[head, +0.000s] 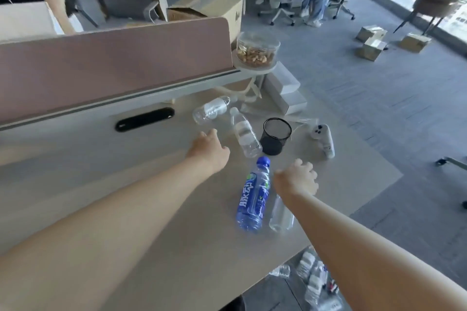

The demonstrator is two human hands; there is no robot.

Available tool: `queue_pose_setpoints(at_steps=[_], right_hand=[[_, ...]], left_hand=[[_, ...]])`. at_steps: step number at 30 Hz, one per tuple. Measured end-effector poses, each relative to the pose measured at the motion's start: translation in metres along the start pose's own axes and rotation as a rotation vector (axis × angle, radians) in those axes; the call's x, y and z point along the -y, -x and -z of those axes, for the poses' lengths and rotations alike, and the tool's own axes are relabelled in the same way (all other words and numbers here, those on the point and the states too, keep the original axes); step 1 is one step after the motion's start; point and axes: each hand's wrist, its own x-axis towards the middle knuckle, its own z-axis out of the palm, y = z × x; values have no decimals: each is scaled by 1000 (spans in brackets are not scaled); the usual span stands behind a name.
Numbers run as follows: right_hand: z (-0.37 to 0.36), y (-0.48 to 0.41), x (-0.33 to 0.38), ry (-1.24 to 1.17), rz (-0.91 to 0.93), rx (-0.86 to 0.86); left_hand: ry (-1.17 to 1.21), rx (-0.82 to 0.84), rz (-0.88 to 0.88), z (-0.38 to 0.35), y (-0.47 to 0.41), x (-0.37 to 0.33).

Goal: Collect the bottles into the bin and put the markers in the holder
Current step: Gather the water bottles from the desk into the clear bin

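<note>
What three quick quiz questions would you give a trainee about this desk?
1. True or false: the blue bottle lies on its side on the desk.
2. How many bottles lie on the desktop?
3. The black mesh holder is: A) upright beside a clear bottle; B) tipped on its side; C) stacked on a box.

Key: 1 true. 2 four: one blue, three clear. 3 A.
</note>
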Motion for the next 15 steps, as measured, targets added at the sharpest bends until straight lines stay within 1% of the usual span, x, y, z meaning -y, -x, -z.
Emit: queue_pose_setpoints(at_steps=[1, 3, 5, 6, 10, 13, 15], right_hand=[[-9, -8, -6, 11, -54, 23], [-29, -24, -19, -59, -136, 127], [-47, -36, -36, -156, -167, 230], [-52, -42, -44, -185, -164, 248], [-46, -55, -66, -249, -123, 194], [-23, -64, -77, -315, -121, 106], [-5, -70, -83, -334, -115, 36]], left_hand=[[-12, 14, 24, -11, -6, -4], [-36, 45, 57, -32, -15, -12], [-53, 78, 75, -49, -24, -19], [-62, 86, 81, -57, -28, -24], [-84, 124, 82, -83, -32, -43], [-52, 163, 75, -104, -28, -57], [-41, 224, 105, -123, -22, -61]])
